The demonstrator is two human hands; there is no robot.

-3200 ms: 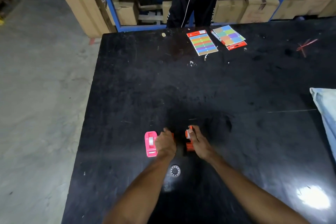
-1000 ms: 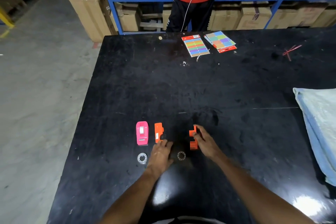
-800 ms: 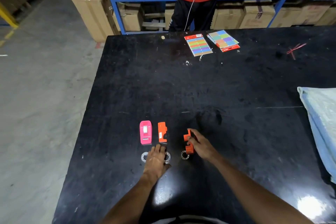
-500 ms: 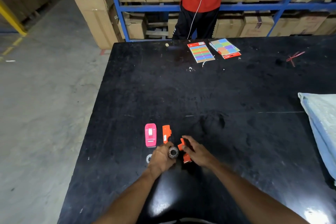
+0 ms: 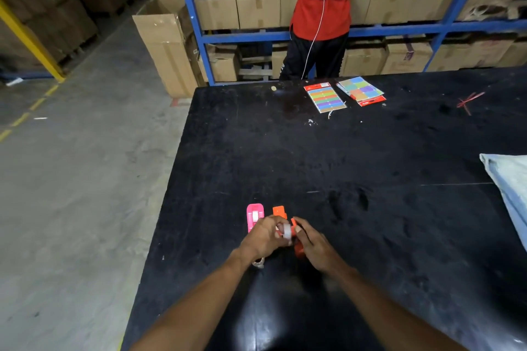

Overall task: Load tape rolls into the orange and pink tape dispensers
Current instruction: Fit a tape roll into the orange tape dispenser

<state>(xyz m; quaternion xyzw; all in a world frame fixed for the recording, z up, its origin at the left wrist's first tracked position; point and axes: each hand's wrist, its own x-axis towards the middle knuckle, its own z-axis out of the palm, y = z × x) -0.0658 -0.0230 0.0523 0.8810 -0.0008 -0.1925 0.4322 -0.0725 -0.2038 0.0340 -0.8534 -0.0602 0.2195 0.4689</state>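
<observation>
My left hand (image 5: 263, 238) grips a clear tape roll (image 5: 286, 230) and holds it against an orange dispenser half (image 5: 298, 251), which my right hand (image 5: 313, 245) grips. The other orange half (image 5: 279, 211) lies flat on the black table (image 5: 356, 168) just beyond my fingers. A pink dispenser (image 5: 253, 216) with tape inside lies to its left, partly behind my left hand. A second tape roll (image 5: 258, 263) peeks out under my left wrist.
Two packs of coloured sticky notes (image 5: 325, 97) (image 5: 362, 90) lie at the table's far edge. A pale blue cloth (image 5: 510, 185) hangs over the right edge. A person in a red shirt (image 5: 319, 8) stands behind the table at blue shelving with cartons.
My left hand picked a tape roll up off the table and brought it to the orange half in my right hand. The camera tilted up slightly.
</observation>
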